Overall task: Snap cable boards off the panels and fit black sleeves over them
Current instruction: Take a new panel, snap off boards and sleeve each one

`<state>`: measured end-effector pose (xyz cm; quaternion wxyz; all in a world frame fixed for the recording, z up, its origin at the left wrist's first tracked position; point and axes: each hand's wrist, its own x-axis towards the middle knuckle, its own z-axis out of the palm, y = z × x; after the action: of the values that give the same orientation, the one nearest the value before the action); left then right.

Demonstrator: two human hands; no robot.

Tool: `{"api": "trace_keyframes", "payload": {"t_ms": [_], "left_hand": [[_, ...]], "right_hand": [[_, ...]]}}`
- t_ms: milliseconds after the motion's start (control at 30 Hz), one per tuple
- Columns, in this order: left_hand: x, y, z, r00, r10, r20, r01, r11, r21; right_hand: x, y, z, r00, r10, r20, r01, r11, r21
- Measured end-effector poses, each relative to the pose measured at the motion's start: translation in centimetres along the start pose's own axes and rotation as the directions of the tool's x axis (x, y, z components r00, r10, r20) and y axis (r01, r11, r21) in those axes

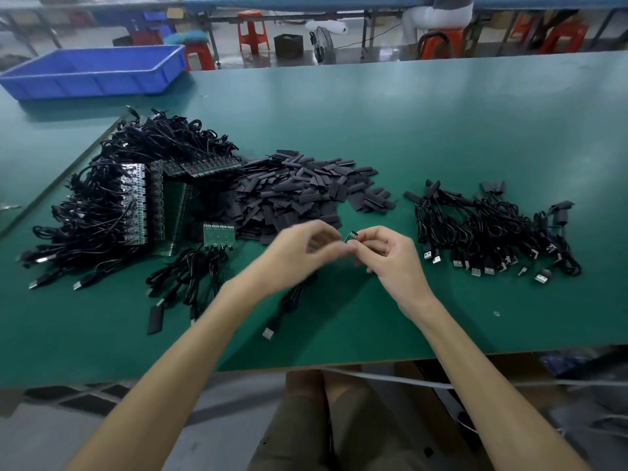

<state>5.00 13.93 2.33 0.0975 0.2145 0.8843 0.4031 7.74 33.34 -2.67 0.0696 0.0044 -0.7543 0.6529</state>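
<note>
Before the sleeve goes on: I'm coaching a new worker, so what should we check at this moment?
1. Board off its panel and held: ok. The right hand pinches a small green board.
2. Sleeve ready in the left hand: cannot tell, as that hand is blurred.
3. Sleeves within reach: ok. The pile of black sleeves lies just beyond the hands.
4. Board's cable free of other cables: cannot tell, since the left arm hides part of it.
5. Place for the finished piece: ok. The sleeved cables lie to the right, with bare table around them.
</note>
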Motion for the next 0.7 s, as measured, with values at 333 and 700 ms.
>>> {"api": "trace_keyframes", "payload": {"t_ms": [333,700], "left_hand": [[0.9,-1.2,3.3,0.983,0.057,-0.177,-0.069,0.996,-0.061],[0.8,-5.5,0.7,0.875,-0.196,-0.444,0.013,0.924,-0.382]], "right_hand": [[0.3,0.5,0.0,0.997,-0.031,-0.076,0.031,1.0,0.004],[-0.7,0.4,2.4,0.927,-0.116,0.356,0.364,0.502,-0.784]]}}
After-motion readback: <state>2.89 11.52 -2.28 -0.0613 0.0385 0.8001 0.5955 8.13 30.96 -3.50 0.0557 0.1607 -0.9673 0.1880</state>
